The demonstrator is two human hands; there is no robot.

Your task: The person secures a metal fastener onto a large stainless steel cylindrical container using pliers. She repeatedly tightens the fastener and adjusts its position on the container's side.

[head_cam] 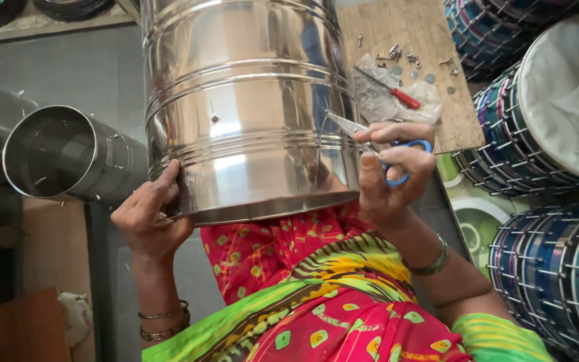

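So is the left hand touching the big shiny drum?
Touching. The head view shows the left hand pressed flat against the steel drum shell near its lower rim.

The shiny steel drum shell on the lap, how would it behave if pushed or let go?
The steel drum shell looks like thin sheet, probably light for its size. Its polished surface seems slippery. Being round, it would likely roll off if the left hand released it.
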